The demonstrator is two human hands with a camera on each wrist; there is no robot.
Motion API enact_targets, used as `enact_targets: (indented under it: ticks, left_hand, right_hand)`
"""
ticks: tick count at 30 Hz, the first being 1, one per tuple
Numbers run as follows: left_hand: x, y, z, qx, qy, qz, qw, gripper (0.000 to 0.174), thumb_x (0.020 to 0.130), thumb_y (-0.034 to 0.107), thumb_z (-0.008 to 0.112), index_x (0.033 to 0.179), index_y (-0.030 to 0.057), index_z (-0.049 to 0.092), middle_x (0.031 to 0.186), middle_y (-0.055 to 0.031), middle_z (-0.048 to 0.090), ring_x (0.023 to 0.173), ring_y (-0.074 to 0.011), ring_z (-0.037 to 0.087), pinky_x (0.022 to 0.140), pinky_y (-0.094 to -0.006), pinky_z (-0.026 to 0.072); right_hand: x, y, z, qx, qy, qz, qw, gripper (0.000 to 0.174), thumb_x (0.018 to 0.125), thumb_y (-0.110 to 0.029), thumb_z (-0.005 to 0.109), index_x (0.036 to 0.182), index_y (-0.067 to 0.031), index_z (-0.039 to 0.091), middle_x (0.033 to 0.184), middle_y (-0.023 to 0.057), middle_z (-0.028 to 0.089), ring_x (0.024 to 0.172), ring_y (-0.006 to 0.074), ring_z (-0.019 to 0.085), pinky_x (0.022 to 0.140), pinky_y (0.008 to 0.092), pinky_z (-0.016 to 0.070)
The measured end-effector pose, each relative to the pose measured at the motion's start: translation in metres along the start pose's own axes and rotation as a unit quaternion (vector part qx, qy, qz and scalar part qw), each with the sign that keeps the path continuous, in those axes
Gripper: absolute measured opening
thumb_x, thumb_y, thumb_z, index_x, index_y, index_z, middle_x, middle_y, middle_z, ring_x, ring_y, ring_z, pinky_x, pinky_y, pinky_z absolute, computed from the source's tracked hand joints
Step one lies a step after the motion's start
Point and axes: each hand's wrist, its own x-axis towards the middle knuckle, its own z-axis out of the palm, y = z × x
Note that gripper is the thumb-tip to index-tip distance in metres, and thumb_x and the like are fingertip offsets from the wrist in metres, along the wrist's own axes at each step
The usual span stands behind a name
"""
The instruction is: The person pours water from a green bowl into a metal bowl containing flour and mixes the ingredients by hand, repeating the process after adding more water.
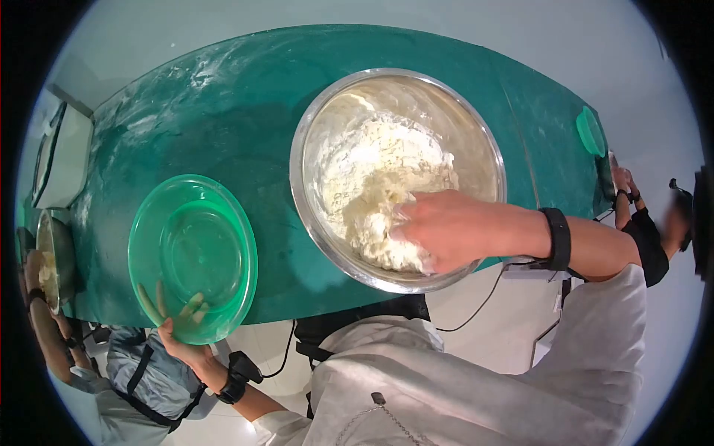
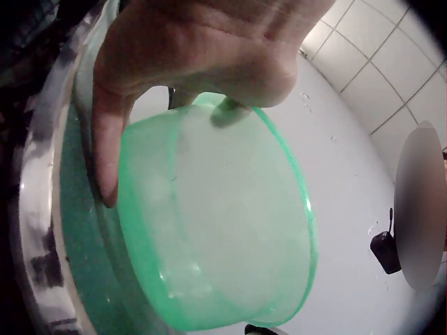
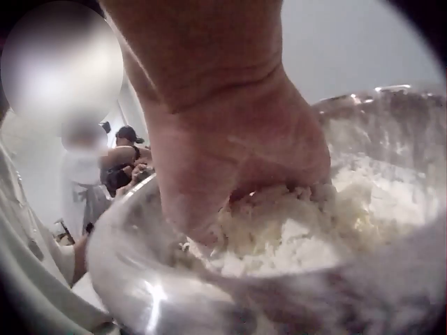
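A large steel mixing bowl (image 1: 476,149) holds a heap of floury, crumbly dough (image 1: 379,160). Into its near right side reaches my right hand (image 1: 457,227), the fingers sunk and curled in the dough. From the right wrist view, the palm of that hand (image 3: 244,153) is over the dough (image 3: 279,237), with the fingertips hidden. To the left, my left hand (image 1: 182,348) grips a see-through green plastic bowl (image 1: 197,249) by its near edge. Its fingers show through the plastic. The left wrist view has the green bowl (image 2: 223,209) below the hand (image 2: 188,56), without dough inside.
Flour smears (image 1: 201,74) mark the green table (image 1: 245,119). At the far left are a white container (image 1: 71,156) and another metal bowl (image 1: 63,256) with someone's hands at it. A smaller green bowl (image 1: 590,131) and another person (image 1: 645,230) are at the right end.
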Motion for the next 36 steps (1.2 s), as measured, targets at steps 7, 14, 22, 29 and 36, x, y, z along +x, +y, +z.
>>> enact_targets:
  ticks: [7,14,22,29,36]
  left_hand:
    - [-0.01,0.008,0.019,-0.004,-0.016,-0.015,1.0,0.07,0.082,0.025,0.046,0.144,-0.0021,0.025,0.122,-0.0275,0.051,0.083,-0.0385,0.065,0.069,-0.0434,0.0552]
    - [-0.007,0.004,0.006,0.025,-0.019,0.031,0.999,0.07,0.083,0.026,0.046,0.144,-0.0025,0.025,0.134,-0.0204,0.046,0.086,-0.0382,0.065,0.072,-0.0444,0.0538]
    - [-0.01,0.008,0.018,-0.001,-0.032,-0.008,0.999,0.068,0.083,0.026,0.046,0.143,-0.0032,0.029,0.133,-0.0185,0.047,0.085,-0.0371,0.065,0.073,-0.0427,0.0525]
    - [-0.006,0.007,0.012,-0.001,-0.02,-0.027,0.999,0.069,0.082,0.026,0.047,0.143,-0.0026,0.028,0.138,-0.0181,0.043,0.085,-0.0385,0.065,0.073,-0.0441,0.0528]
    - [-0.01,0.01,0.025,0.009,-0.039,0.013,0.999,0.072,0.082,0.026,0.048,0.143,-0.0025,0.023,0.143,-0.0175,0.038,0.087,-0.0399,0.065,0.072,-0.0462,0.0542]
  right_hand:
    - [0.027,0.04,0.038,0.001,0.077,0.081,0.994,0.048,0.076,-0.014,0.065,0.121,-0.0012,0.055,0.121,0.0243,0.054,0.105,0.0377,0.056,0.09,0.0428,0.0465]
    - [0.019,0.056,-0.05,0.215,-0.026,0.126,0.968,0.047,0.084,-0.029,0.067,0.119,0.0003,0.057,0.115,0.0234,0.059,0.106,0.0342,0.058,0.092,0.0385,0.0459]
    - [0.126,0.039,-0.042,0.092,-0.073,0.066,0.991,0.068,0.075,-0.044,0.071,0.115,0.0077,0.057,0.112,0.0248,0.061,0.104,0.0366,0.059,0.09,0.0426,0.0474]
    - [0.07,0.0,-0.017,-0.132,-0.103,-0.096,0.981,0.044,0.063,-0.027,0.073,0.101,-0.0074,0.068,0.103,0.014,0.063,0.099,0.0326,0.059,0.081,0.0433,0.0501]
    - [-0.017,0.019,-0.015,-0.062,-0.073,0.012,0.995,0.023,0.064,-0.011,0.066,0.085,-0.0034,0.069,0.089,0.0156,0.064,0.095,0.0342,0.061,0.076,0.0445,0.0515]
